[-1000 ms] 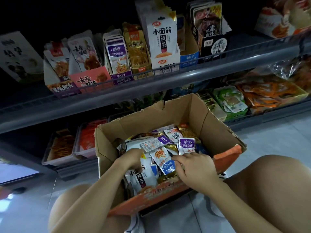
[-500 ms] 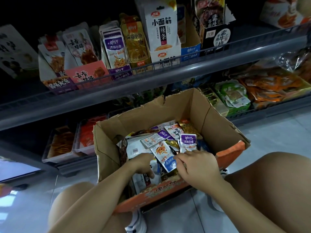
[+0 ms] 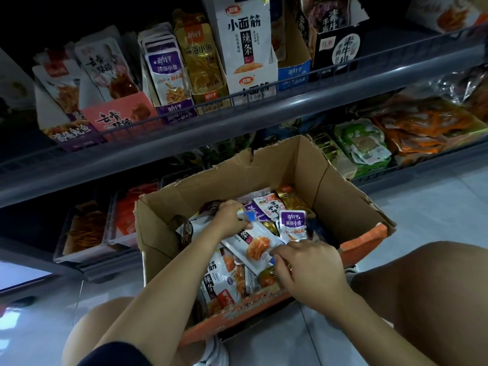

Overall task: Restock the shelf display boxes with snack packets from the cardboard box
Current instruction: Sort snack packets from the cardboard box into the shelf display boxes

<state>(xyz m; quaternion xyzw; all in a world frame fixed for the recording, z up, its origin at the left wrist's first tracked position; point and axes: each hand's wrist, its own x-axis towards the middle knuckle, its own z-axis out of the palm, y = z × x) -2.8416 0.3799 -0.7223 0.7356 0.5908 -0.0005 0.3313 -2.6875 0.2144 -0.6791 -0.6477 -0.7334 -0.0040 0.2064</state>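
The grey shelf (image 3: 184, 143) runs across the scene above and behind the cardboard box (image 3: 340, 186), with a lower tier of trays level with the box's far wall. Along the shelf's wire front stand the display boxes: a pink one (image 3: 118, 118) up and to the left of the cardboard box, a purple one (image 3: 175, 110) beside it packed with purple-topped packets, then a white one (image 3: 250, 85) holding a tall white packet, and a blue one (image 3: 294, 75) further right. The cardboard box itself sits open on the pale floor (image 3: 435, 207) between the person's bare knees, its orange front edge nearest the camera, and it is filled with a loose heap of snack packets. The left hand (image 3: 232, 219) reaches into the middle of the box, fingers curled around the upper end of a white packet with orange food printed on it (image 3: 253, 245). The right hand (image 3: 309, 268) is at the box's near right side, its fingers pinching the lower corner of that same packet. A small purple packet (image 3: 291, 224) lies on the heap just beyond the right hand.
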